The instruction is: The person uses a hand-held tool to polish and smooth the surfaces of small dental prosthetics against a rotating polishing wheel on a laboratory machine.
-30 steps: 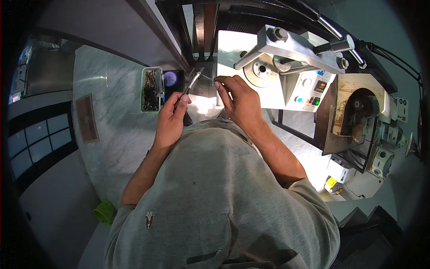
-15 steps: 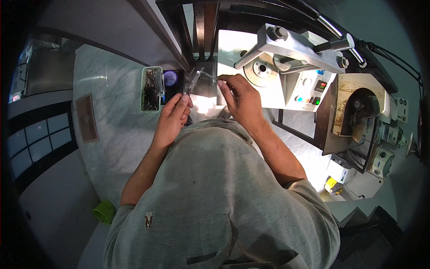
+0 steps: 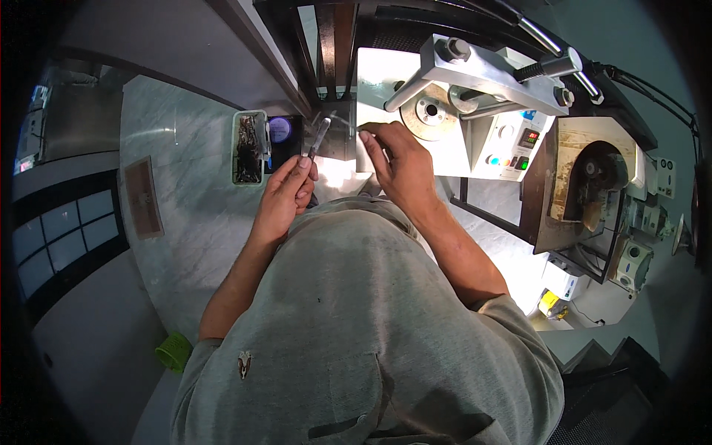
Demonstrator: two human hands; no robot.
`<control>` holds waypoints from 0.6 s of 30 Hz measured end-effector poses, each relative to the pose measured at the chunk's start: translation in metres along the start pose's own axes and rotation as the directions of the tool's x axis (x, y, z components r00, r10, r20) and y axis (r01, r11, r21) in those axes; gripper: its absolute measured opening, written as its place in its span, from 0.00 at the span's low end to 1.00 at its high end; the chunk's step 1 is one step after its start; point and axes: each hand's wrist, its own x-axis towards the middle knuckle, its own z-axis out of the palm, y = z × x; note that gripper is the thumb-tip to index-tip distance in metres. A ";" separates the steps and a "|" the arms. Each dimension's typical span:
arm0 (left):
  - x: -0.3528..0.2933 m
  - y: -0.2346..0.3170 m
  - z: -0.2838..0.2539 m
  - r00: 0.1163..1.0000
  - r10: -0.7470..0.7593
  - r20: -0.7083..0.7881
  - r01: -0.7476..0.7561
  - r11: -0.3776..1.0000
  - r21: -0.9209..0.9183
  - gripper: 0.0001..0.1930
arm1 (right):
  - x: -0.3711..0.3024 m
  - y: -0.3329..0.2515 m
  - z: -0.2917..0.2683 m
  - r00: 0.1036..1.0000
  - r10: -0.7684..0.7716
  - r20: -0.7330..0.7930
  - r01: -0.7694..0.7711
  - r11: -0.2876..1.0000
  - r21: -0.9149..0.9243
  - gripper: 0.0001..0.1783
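My left hand (image 3: pixel 287 185) is closed, thumb and fingers pinching a slim, shiny tool with a pale, flat-looking upper part (image 3: pixel 321 133); its exact kind is too small to tell. To its right, my right hand (image 3: pixel 400 159) is bent, with thumb and index finger close together by the left edge of a white machine (image 3: pixel 378 74). Whatever those fingertips hold, if anything, I cannot make out. Faint clear streaks (image 3: pixel 340 121) show between the two hands. On the machine, a round metal disc (image 3: pixel 431 111) sits beneath a heavy metal clamp arm (image 3: pixel 489 74).
Left of my hands stand a pale bin of dark scraps (image 3: pixel 248 148) and a purple round lid (image 3: pixel 279 130). The machine's control panel (image 3: pixel 508 148) has lit buttons. Further right is a dusty machine housing (image 3: pixel 589 174). A green basket (image 3: pixel 173 351) stands at the lower left.
The pale upper part of the tool in my left hand now shows more plainly and stands slightly further right. My right hand stays almost in place. The whole view has shifted a little.
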 end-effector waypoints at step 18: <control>0.006 -0.019 -0.001 0.892 0.417 -0.176 -0.313 0.849 0.425 0.09 | 0.001 -0.005 -0.018 0.997 -0.033 0.072 0.042 0.991 -0.127 0.10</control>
